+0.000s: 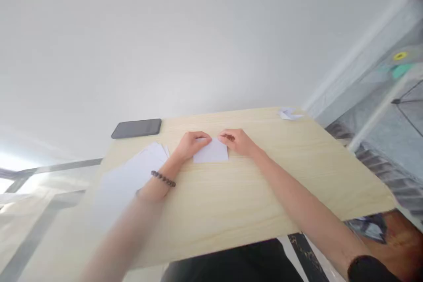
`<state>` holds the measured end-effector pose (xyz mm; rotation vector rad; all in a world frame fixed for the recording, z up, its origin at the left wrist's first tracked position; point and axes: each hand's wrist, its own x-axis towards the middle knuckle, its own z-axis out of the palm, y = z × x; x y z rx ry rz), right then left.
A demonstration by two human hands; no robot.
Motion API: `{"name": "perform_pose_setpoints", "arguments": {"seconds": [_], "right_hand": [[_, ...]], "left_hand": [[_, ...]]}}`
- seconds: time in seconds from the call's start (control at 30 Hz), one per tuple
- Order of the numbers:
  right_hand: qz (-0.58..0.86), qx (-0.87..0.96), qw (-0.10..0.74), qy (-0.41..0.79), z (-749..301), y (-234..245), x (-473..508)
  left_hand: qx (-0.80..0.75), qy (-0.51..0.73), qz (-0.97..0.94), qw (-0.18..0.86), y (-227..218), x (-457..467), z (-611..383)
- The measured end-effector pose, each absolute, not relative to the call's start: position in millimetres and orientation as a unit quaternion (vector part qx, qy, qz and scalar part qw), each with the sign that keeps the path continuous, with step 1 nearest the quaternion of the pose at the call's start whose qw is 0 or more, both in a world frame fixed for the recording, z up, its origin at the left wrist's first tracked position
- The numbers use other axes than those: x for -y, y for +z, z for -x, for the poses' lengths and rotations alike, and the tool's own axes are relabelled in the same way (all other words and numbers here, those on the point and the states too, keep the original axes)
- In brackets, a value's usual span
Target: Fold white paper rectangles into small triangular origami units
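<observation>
Pinching paper [210, 153] at its far corners

It lies on the worktop [211, 207], before the person. Being thin, it should prove light, flexible and easily creased, best taken by its edges. The left hand [192, 144] and right hand [238, 142] are each closed on it, near one another, with forearms [294, 189] converging from either side.

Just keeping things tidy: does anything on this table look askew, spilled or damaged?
Slightly askew: the white sheets beside the left forearm, with far corners fanned out instead of lined up. The small paper being handled has a straight near edge, and no spill shows on the table.
</observation>
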<state>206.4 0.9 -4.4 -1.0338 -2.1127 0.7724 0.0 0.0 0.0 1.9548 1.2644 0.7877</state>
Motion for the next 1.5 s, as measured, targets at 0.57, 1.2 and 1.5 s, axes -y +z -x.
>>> {"name": "perform_pose_setpoints", "arguments": {"seconds": [0.57,1.2,1.5], "right_hand": [[0.447,0.772,0.286,0.35,-235,-2,-12],[0.425,0.782,0.306,0.338,-219,-1,-2],[0.437,0.783,0.292,0.333,-222,-1,-8]], "left_hand": [[-0.509,0.305,-0.734,0.331,0,0,2],[-0.468,0.317,-0.747,0.349,2,3,-3],[-0.5,0.313,-0.737,0.329,2,0,0]]}}
